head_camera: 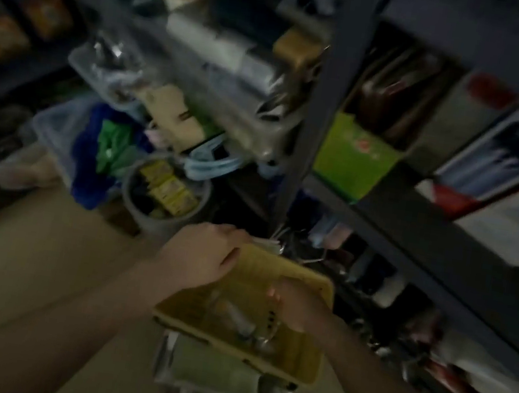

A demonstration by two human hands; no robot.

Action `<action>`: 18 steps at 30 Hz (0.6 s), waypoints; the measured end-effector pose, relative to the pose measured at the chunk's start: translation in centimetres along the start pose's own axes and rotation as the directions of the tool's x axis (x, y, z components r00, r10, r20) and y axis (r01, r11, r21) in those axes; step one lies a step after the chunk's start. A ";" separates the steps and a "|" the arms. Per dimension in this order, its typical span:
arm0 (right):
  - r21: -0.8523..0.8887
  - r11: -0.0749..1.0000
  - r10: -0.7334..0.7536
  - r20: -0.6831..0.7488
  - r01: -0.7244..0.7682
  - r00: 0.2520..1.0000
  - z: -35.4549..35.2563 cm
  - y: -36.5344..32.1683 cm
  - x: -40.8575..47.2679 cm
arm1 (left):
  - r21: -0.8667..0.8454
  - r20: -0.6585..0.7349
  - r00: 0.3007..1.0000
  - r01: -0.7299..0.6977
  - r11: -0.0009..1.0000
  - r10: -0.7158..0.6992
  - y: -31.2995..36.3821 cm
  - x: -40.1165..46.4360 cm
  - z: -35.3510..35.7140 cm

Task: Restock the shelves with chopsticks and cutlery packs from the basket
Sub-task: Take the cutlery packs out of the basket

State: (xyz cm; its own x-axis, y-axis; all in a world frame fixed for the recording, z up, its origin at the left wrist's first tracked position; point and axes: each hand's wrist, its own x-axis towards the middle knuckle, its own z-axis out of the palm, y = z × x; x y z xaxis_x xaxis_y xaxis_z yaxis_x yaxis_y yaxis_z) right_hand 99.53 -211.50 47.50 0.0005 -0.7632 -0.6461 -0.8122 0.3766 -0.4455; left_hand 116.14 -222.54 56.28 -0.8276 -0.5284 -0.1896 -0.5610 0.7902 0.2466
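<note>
The picture is dark and blurred. A yellow basket [294, 359] sits low in the middle, on a grey stand. My left hand [209, 252] grips the basket's far left rim, fingers curled over the edge. My right hand [292, 305] reaches down inside the basket and its fingers close around a thin pack [271, 321] with dark markings. More clear-wrapped packs [233, 318] lie on the basket's floor. Dark metal shelves [447, 234] rise to the right and behind.
A grey bucket [164, 192] with yellow packets stands on the floor beyond the basket. A clear bin [55, 132] holds blue and green items at left. A green box [355, 156] and flat packaged goods [510, 156] fill the right shelf. The shelf post [325, 105] stands just behind the basket.
</note>
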 end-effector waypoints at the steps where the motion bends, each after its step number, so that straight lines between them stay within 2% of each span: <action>1: 0.038 0.997 0.064 0.074 -0.067 0.995 2.0 0.0 1.3 | 0.009 0.040 0.999 0.003 1.000 -0.004 -0.9 -0.5 0.9; 4: 0.110 0.968 0.204 0.170 -0.224 0.964 7.1 0.7 4.6 | -0.023 0.110 0.994 -0.008 1.000 0.011 -3.1 -1.4 3.0; 8: 0.103 0.942 0.288 0.244 -0.320 0.926 11.0 1.8 6.8 | -0.143 -0.054 0.990 -0.135 0.980 0.129 -5.1 -2.2 5.1; 11: 0.121 0.922 0.337 0.219 -0.368 0.916 11.5 2.1 7.3 | -0.214 -0.095 0.980 -0.192 0.958 0.175 -5.7 -1.9 5.8; 15: 0.165 0.903 0.347 0.261 -0.396 0.901 11.4 2.4 6.9 | -0.239 -0.086 0.986 -0.158 0.958 0.141 -5.8 -1.5 6.4; 18: 0.194 0.920 0.286 0.261 -0.340 0.922 9.8 2.2 6.8 | -0.213 -0.077 0.985 -0.166 0.963 0.153 -5.4 -1.3 5.8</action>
State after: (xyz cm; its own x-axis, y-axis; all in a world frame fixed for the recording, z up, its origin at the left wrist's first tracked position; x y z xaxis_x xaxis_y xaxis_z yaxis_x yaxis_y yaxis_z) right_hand 103.47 -210.71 36.11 -0.0792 -0.4588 -0.8850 -0.6346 0.7079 -0.3102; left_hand 120.39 -224.31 49.65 -0.9029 -0.4231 -0.0762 -0.4066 0.7827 0.4712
